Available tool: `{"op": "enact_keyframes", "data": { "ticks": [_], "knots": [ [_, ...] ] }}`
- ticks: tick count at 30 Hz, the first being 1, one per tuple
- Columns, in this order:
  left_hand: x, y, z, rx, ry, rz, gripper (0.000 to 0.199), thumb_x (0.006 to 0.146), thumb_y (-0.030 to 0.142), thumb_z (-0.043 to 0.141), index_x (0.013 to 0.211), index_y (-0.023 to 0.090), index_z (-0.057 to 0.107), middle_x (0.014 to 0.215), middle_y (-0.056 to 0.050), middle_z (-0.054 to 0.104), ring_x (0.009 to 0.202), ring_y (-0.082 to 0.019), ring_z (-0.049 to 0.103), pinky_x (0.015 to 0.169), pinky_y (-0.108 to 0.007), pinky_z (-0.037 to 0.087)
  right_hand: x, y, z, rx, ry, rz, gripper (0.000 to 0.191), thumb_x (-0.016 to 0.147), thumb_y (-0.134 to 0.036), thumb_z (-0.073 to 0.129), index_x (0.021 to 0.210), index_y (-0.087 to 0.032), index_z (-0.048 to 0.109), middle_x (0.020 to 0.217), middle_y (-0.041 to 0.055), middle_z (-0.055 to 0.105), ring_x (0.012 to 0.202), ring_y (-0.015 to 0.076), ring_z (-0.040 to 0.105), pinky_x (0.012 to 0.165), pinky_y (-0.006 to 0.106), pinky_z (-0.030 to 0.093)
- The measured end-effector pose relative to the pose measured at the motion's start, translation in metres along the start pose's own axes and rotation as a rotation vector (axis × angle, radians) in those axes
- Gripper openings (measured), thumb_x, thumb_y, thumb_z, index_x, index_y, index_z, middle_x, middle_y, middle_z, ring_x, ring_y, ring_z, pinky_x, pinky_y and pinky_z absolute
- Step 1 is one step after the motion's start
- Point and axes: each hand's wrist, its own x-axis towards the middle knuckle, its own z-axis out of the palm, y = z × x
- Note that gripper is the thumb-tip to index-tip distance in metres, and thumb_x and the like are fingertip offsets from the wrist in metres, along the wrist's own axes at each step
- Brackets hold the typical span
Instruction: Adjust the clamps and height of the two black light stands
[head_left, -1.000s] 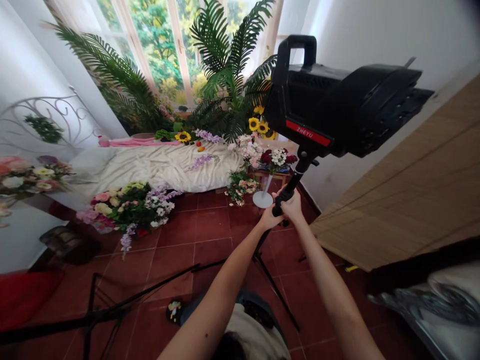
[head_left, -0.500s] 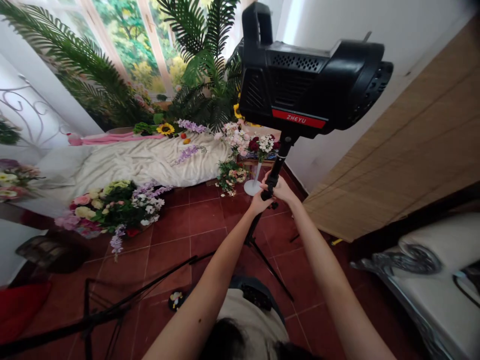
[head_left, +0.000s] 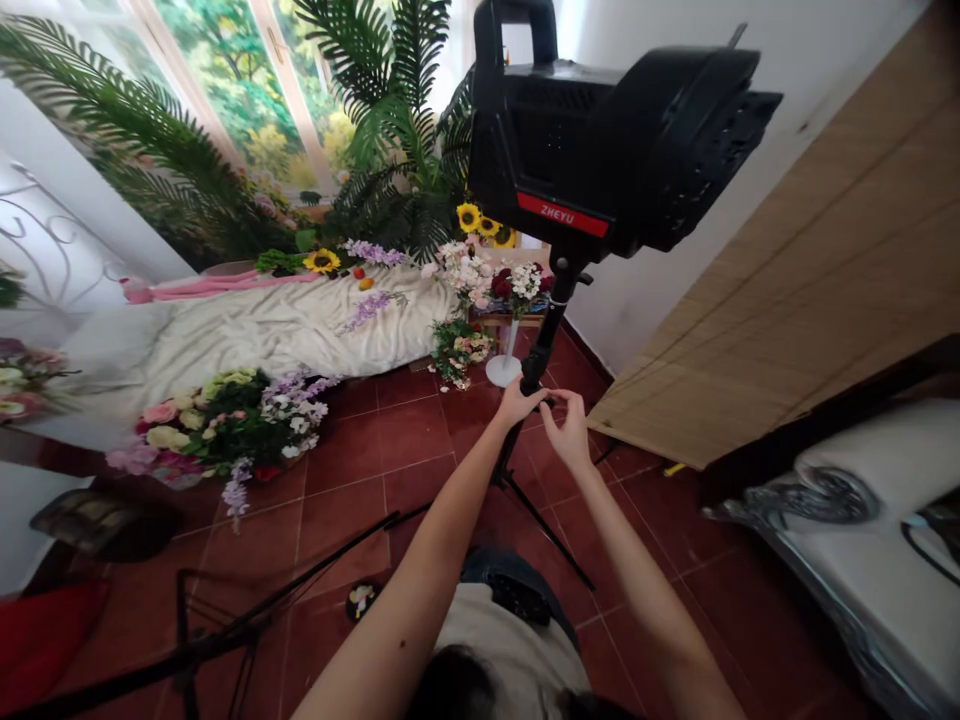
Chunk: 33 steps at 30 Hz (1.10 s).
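Left hand (head_left: 517, 404) alone clasped the black tubular stand (head_left: 546, 335), my right hand (head_left: 570, 432) having dropped to the small dark knob (head_left: 550, 403) alongside.

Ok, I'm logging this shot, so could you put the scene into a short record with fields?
left hand: wrapped around the black pole
right hand: fingertips at the small knob beside the pole; grip unclear
pole: bears the black lamp, labelled ZHEYU
bed: cream cover, purple sprigs on top
flowers: large mixed bouquet in front of the bed
floor: red tiles
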Motion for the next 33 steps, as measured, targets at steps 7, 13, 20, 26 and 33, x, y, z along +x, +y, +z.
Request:
{"op": "enact_keyframes", "data": {
  "ticks": [7, 13, 20, 26, 33],
  "knots": [
    [0.001, -0.002, 0.001, 0.063, -0.024, 0.01, 0.025, 0.062, 0.031, 0.072, 0.068, 0.013, 0.055, 0.059, 0.001, 0.056, 0.052, -0.008, 0.053, 0.054, -0.022, 0.045, -0.011, 0.012, 0.01, 0.31, 0.026, 0.313, 0.035, 0.08, -0.048, 0.055, 0.101, -0.022, 0.046, 0.068, -0.0014, 0.06, 0.058, 0.0144, 0.059, 0.06, 0.029, 0.05],
    [0.003, -0.005, -0.001, 0.068, 0.009, 0.014, 0.026, 0.059, 0.029, 0.074, 0.069, 0.014, 0.056, 0.063, 0.0, 0.058, 0.058, -0.009, 0.054, 0.059, -0.023, 0.046, 0.007, 0.014, 0.014, 0.64, 0.062, 0.677, 0.024, 0.073, -0.038, 0.06, 0.088, -0.022, 0.05, 0.047, -0.0079, 0.05, 0.04, 0.0097, 0.049, 0.04, 0.02, 0.04],
    [0.005, -0.012, -0.001, 0.076, 0.014, 0.009, 0.025, 0.061, 0.029, 0.073, 0.072, 0.014, 0.056, 0.064, 0.001, 0.058, 0.057, -0.01, 0.055, 0.061, -0.025, 0.047, -0.005, 0.021, 0.016, 0.697, -0.081, 0.883, 0.015, 0.071, -0.027, 0.059, 0.069, -0.021, 0.046, 0.048, -0.0059, 0.049, 0.039, 0.0078, 0.046, 0.043, 0.02, 0.042],
    [0.005, -0.015, -0.004, 0.09, -0.006, 0.076, 0.024, 0.063, 0.03, 0.071, 0.072, 0.014, 0.056, 0.068, 0.0, 0.058, 0.062, -0.011, 0.056, 0.063, -0.025, 0.047, -0.02, 0.007, 0.003, -0.108, -0.016, 0.308, 0.037, 0.068, -0.051, 0.066, 0.088, -0.023, 0.053, 0.069, 0.0012, 0.062, 0.063, 0.0182, 0.057, 0.054, 0.025, 0.039],
    [0.003, -0.011, -0.002, 0.073, 0.006, 0.023, 0.032, 0.059, 0.035, 0.075, 0.075, 0.015, 0.057, 0.065, 0.001, 0.059, 0.06, -0.011, 0.056, 0.063, -0.026, 0.05, -0.011, 0.004, -0.002, -0.111, -0.108, 0.297, 0.042, 0.081, -0.061, 0.044, 0.066, -0.023, 0.052, 0.061, 0.0021, 0.059, 0.058, 0.0184, 0.053, 0.054, 0.027, 0.037]
  ]
}}
